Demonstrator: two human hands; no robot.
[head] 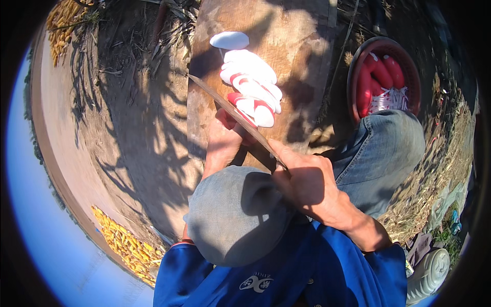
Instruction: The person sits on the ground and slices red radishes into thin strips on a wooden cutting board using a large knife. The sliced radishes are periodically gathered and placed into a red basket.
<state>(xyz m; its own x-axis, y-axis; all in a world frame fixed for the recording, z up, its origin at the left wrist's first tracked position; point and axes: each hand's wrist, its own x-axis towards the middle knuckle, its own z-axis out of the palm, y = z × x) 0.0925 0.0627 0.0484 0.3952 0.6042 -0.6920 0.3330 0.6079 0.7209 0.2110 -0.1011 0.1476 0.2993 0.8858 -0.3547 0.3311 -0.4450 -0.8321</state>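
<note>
My right hand (307, 180) grips the near end of a long-bladed knife (230, 109). The blade slants up and left across the near end of a red-skinned radish (244, 116) with white flesh. Just on my side of the blade, my left hand (224, 140) is curled around the radish's near end, mostly hidden by the knife and fingers. Beyond the blade, overlapping white radish slices (253, 80) with red rims lean in a row. One pale slice (229, 40) lies flat farther off. All rest on a worn wooden board (303, 23).
A red plastic basket (414, 73) at the right holds several whole red radishes (383, 75) and white shreds (387, 101). My jeans-clad knees flank the board's near end. Corn cobs (122, 241) lie on the ground at left; a white plastic container (431, 272) is at lower right.
</note>
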